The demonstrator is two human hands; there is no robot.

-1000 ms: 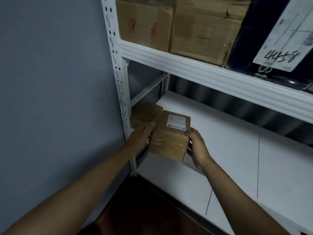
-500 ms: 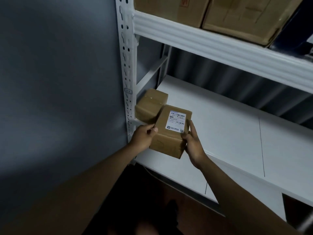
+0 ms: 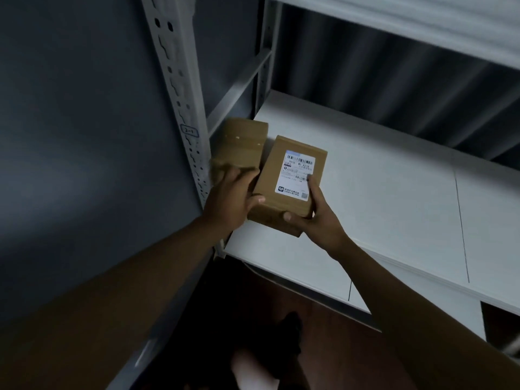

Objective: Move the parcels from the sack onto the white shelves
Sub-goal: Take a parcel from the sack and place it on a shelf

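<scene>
At frame centre, a labelled parcel (image 3: 289,184) is gripped between the left hand (image 3: 230,198) and right hand (image 3: 315,215), fingers curled round its edges, apparently set on the white shelf (image 3: 380,192). A second parcel (image 3: 242,147) already sits beside it. The sack is unseen.

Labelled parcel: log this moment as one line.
labelled parcel on white shelf | left hand and right hand grip it | plain parcel beside, at upright
</scene>
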